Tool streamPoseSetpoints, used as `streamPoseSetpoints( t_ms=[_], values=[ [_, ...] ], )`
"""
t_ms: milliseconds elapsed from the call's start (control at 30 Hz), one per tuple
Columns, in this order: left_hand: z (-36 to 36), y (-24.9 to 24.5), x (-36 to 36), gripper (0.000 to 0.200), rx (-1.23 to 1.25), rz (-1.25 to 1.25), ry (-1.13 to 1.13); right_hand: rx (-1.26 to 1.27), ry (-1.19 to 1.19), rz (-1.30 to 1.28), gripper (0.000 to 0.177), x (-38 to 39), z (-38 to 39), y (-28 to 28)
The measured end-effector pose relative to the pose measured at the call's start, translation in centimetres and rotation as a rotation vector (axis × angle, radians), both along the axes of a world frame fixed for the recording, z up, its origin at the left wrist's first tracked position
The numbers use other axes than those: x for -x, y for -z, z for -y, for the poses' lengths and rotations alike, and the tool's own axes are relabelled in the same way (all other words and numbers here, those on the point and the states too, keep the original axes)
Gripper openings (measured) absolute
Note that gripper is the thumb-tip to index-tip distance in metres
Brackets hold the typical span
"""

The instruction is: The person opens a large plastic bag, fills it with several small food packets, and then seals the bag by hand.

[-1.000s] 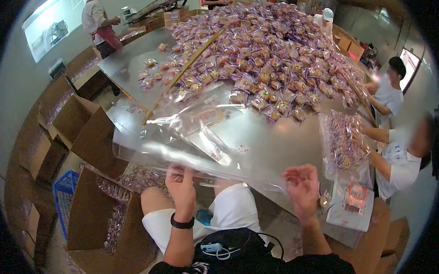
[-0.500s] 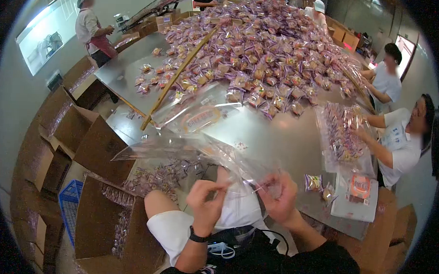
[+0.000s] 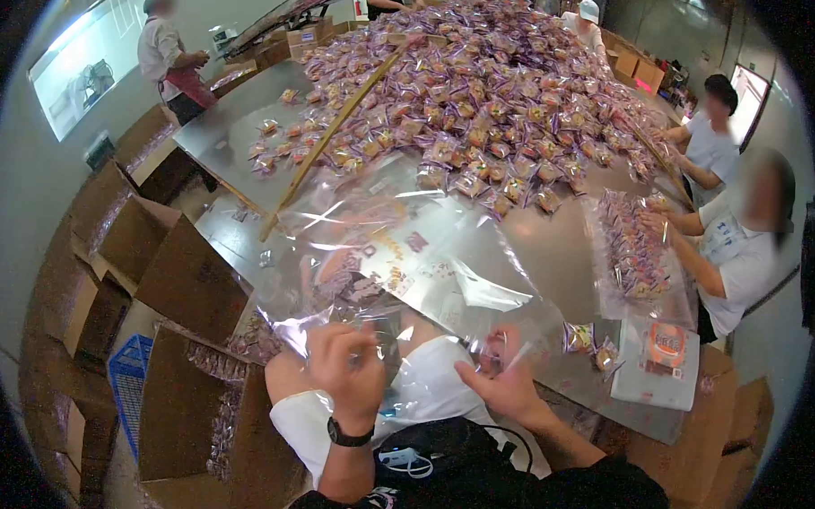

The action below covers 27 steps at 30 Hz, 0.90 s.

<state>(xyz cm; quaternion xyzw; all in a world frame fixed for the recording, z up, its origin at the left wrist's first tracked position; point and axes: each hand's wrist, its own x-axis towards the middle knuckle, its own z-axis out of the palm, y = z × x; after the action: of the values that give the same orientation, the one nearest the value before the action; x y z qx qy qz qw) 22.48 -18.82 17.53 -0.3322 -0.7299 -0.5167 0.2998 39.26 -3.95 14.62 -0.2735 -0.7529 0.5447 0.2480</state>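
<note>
A large clear plastic bag point(image 3: 426, 246) with printing on it is spread wide in front of me, over the metal table's near edge. My left hand point(image 3: 345, 364) is closed on the bag's left side near its opening. On the opposite side, my right hand point(image 3: 502, 370) grips the bag with bent fingers, partly seen through the film. Two small wrapped packets point(image 3: 593, 344) lie to the right of my right hand. Beside them is a flat stack of printed clear bags point(image 3: 657, 362).
Many wrapped packets point(image 3: 511, 106) are heaped on the metal table point(image 3: 551, 251), with a wooden strip point(image 3: 340, 122) across it. Open cardboard boxes point(image 3: 187, 274) and a blue basket point(image 3: 129, 384) stand left. A co-worker point(image 3: 745, 235) handles a filled bag point(image 3: 636, 253) at right; other people stand around.
The bag, bunched and narrow before, is now spread open. My hands have moved apart, the left one to the left. The co-worker at right has shifted slightly.
</note>
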Motion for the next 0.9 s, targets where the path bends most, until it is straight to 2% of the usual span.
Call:
streamPoseSetpoints(
  t_ms=[33,133,233,333,433,533,633,733,833,900],
  values=[
    [-0.3,0.9,0.1,0.022,0.03,-0.038,0.037,0.038,-0.056,0.008,0.049,0.0,0.2,-0.3],
    [-0.8,1.6,0.3,0.023,0.03,-0.094,0.045,-0.006,-0.097,-0.247,0.046,-0.4,-1.7,0.7],
    [-0.5,1.7,0.4,0.023,0.003,-0.072,-0.007,0.39,-0.183,-0.606,0.033,-0.6,-2.6,0.1],
    [-0.1,1.6,1.1,0.023,-0.031,-0.073,-0.068,0.498,-0.098,-0.431,0.029,-1.9,-3.2,0.9],
    [0.6,2.1,2.0,0.026,-0.045,-0.128,-0.138,0.414,0.172,-0.313,0.031,-1.5,-2.7,2.0],
    [0.7,2.0,2.1,0.026,-0.049,-0.15,-0.26,0.294,0.234,-0.267,0.032,-1.6,-3.6,3.6],
    [0.8,2.0,2.1,0.026,0.013,-0.172,-0.168,-0.042,0.274,-0.414,0.029,-0.7,-2.8,3.0],
    [0.3,1.9,1.0,0.025,0.031,-0.135,-0.117,0.17,0.199,-0.33,0.028,-1.4,-2.2,2.3],
    [0.3,2.4,0.4,0.023,0.011,-0.077,-0.065,0.156,0.304,-0.165,0.03,-1.2,-2.5,2.3],
    [0.2,2.7,0.5,0.022,0.003,-0.079,-0.06,-0.112,0.315,-0.05,0.029,-1.3,-2.7,2.2]
  ],
)
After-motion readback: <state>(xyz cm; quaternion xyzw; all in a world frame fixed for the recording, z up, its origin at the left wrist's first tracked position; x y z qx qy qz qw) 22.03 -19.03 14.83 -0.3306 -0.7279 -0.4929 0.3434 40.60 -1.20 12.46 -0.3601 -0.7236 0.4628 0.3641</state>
